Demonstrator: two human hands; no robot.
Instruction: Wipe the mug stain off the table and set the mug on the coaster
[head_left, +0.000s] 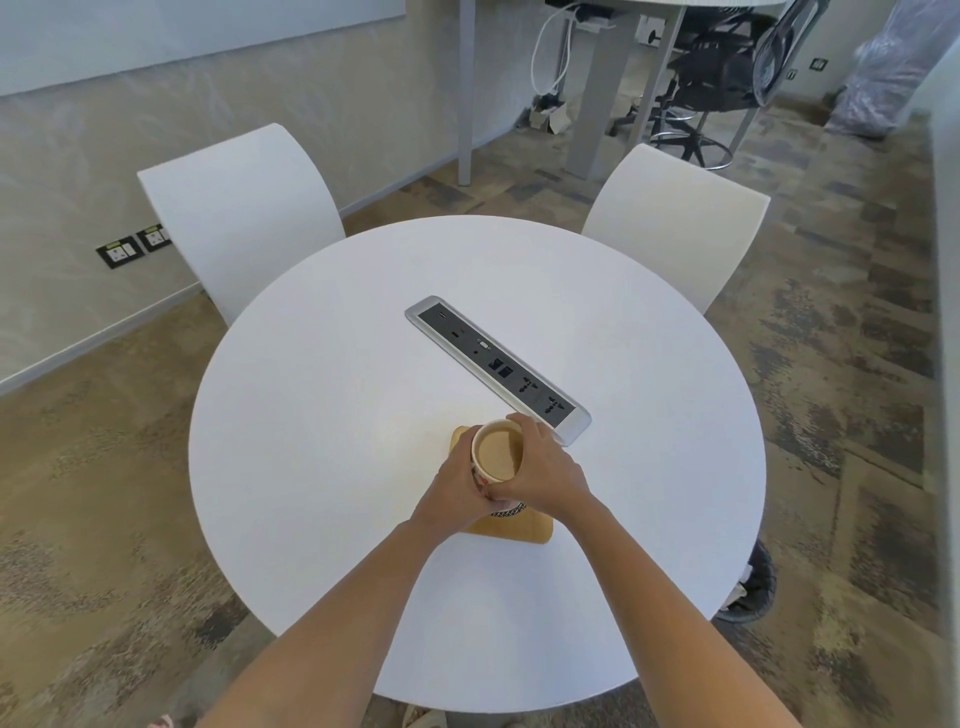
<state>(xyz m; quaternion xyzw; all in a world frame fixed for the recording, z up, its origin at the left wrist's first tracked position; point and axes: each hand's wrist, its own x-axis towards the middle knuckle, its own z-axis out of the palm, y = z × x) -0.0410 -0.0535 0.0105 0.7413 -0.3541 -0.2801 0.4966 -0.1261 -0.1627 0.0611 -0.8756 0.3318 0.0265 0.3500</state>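
A mug (497, 450) full of light brown drink is over a tan wooden coaster (519, 527) on the round white table (322, 415). My left hand (457, 488) wraps its left side and my right hand (545, 467) wraps its right side, both holding it. The mug's patterned base shows just above the coaster; whether it touches the coaster is hidden by my hands. A faint pale brownish mark (395, 431) lies on the table left of the coaster. No cloth is in view.
A silver and black power socket strip (496, 366) is set into the table just behind the mug. Two white chairs (244, 218) (675, 223) stand at the far side. A dark shoe (753, 587) shows at the table's right edge.
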